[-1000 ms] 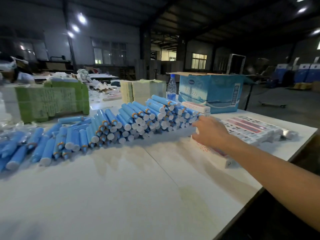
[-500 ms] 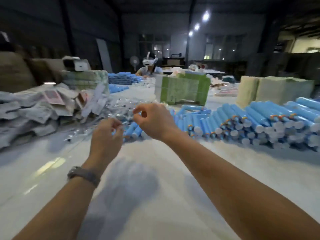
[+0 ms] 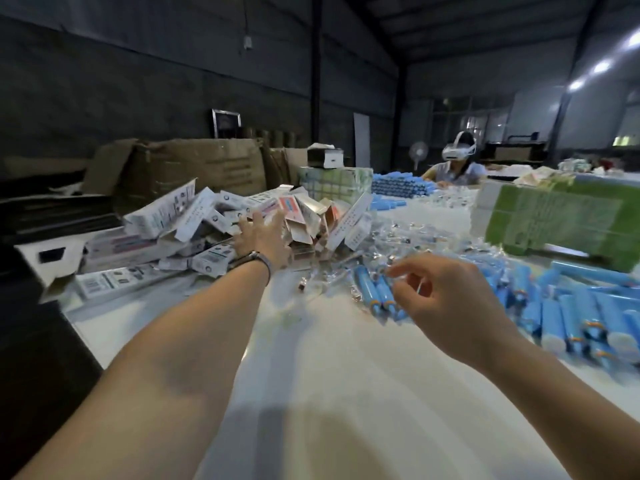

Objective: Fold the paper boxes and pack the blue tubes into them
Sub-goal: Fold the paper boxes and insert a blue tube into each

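While the left arm is stretched out across the white table [image 3: 346, 393], the left hand [image 3: 263, 237] is laid against the heap of paper boxes [image 3: 214, 223] at the far left, its fingers spread apart and straight; whether any 1 box is actually gripped cannot be told, since the fingertips are lost among the flaps. A bracelet [image 3: 258, 259] is worn on that wrist. The boxes are piled loosely — white, printed, some with pink or red panels, many with open end flaps — and a few flat ones are lying at the near left edge of the heap.

The right hand [image 3: 446, 306] is held above the table to the right of centre, its fingers loosely curled and apart, with thumb and forefinger close together near a pair of blue tubes [image 3: 375, 292]; nothing is clearly pinched, though the motion blur leaves this uncertain. More blue tubes [image 3: 581, 317] with white caps are spread along the right side of the table, near to far. Between the boxes and the tubes a scatter of clear plastic wrappers [image 3: 398, 237] is seen.

A green-printed stack of cartons [image 3: 561, 220] is set at the far right, and a pale patterned block [image 3: 332, 185] behind the box heap. Brown cardboard cartons [image 3: 194, 174] are stood at the far left. At the far end another person [image 3: 457, 168] with a white headset is seated beside a further stack of blue tubes [image 3: 398, 183].
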